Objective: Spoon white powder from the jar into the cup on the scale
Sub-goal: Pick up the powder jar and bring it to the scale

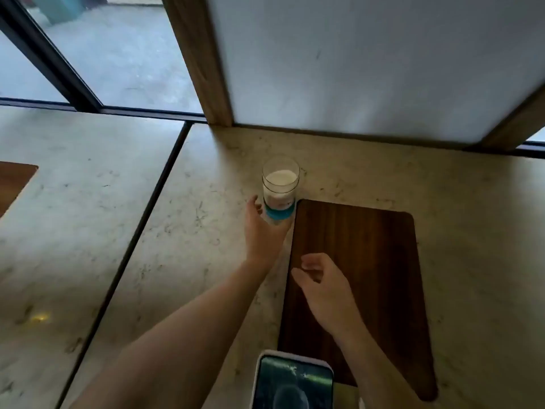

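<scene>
A clear jar [280,184] with a blue band and white powder inside stands open on the pale stone counter, just past the far left corner of a dark wooden board [368,261]. My left hand [261,228] wraps the jar's lower part from the near side. My right hand [321,287] hovers over the board's left half, fingers loosely curled and apart, holding nothing. No cup, scale or spoon shows in this view.
A phone [293,382] with a lit screen lies at the bottom edge, overlapping the board's near corner. A dark seam [141,219] splits the counter [206,202]. A white panel [368,63] in a wooden frame rises behind the jar, with windows to the left.
</scene>
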